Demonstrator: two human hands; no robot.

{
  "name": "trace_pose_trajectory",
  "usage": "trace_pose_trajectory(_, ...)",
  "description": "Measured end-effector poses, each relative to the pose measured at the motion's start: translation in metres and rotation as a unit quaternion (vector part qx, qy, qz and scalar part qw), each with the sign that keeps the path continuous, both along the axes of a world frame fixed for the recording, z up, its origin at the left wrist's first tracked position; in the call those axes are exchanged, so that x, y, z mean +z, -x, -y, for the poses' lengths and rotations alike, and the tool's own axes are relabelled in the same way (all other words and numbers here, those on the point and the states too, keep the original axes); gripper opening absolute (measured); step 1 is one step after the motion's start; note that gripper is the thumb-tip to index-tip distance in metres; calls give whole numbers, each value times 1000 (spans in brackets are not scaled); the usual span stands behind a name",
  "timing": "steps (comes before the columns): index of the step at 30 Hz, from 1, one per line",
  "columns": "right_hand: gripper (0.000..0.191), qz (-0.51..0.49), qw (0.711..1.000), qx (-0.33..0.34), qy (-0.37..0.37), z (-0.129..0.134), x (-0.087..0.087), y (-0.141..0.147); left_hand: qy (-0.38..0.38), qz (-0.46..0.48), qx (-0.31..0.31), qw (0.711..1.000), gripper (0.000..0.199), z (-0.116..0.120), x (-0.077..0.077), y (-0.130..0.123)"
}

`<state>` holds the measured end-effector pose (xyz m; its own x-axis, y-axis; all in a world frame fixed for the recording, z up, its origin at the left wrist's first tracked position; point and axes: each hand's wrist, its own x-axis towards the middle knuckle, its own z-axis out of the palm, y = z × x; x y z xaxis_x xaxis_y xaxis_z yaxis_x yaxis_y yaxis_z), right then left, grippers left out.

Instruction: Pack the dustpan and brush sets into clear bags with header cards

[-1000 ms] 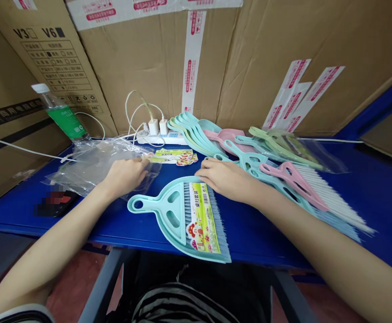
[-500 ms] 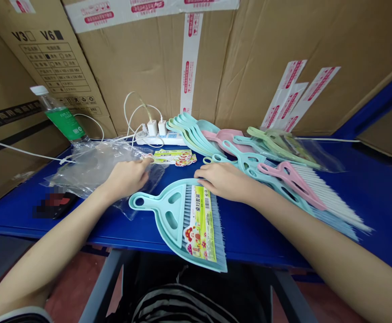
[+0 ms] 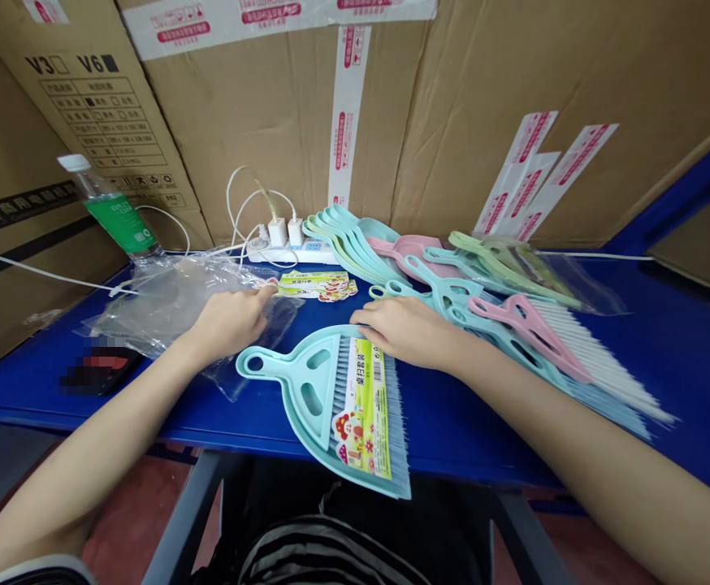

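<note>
My left hand (image 3: 230,323) rests on a clear plastic bag (image 3: 166,305); its index finger reaches out to the edge of a small pile of printed label cards (image 3: 315,284), its other fingers curled loosely. My right hand (image 3: 404,325) lies palm down with fingers apart, the thumb at the far rim of a mint dustpan (image 3: 297,418). A small brush with blue bristles (image 3: 399,431) sits in that dustpan, a yellow-green label card (image 3: 364,406) lying over the bristles. Handle to the left, the dustpan sticks out past the table's front edge.
Nested dustpans (image 3: 348,240) and a pink dustpan (image 3: 413,252) lie at the back. Several brushes (image 3: 531,341) are heaped right, beside a bagged green set (image 3: 513,268). A power strip (image 3: 294,250), bottle (image 3: 117,215) and phone (image 3: 102,370) stand or lie on the blue table.
The view has shifted very slightly. Both hands and the dustpan with its brush and card stay where they were.
</note>
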<state>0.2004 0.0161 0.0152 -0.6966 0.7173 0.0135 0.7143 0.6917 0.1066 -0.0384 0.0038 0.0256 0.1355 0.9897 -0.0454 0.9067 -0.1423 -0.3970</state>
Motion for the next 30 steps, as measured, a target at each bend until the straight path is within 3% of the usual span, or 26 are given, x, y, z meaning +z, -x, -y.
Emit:
trace_pose_trajectory(12,20,-11,1000,8,-6,-3,-3,-3,21,-14,-23,999,42,-4,-4,1)
trace_pose_trajectory(19,20,1,1000,7,2,-3,1,-3,71,-13,-102,992,63,-2,-3,2)
trace_pose_trajectory(24,23,26,999,-23,33,-2,5,-1,76,6,-122,990,57,-2,-2,7)
trace_pose_trajectory(30,25,9,1000,3,19,-5,0,-6,74,41,-151,985,55,-4,0,14)
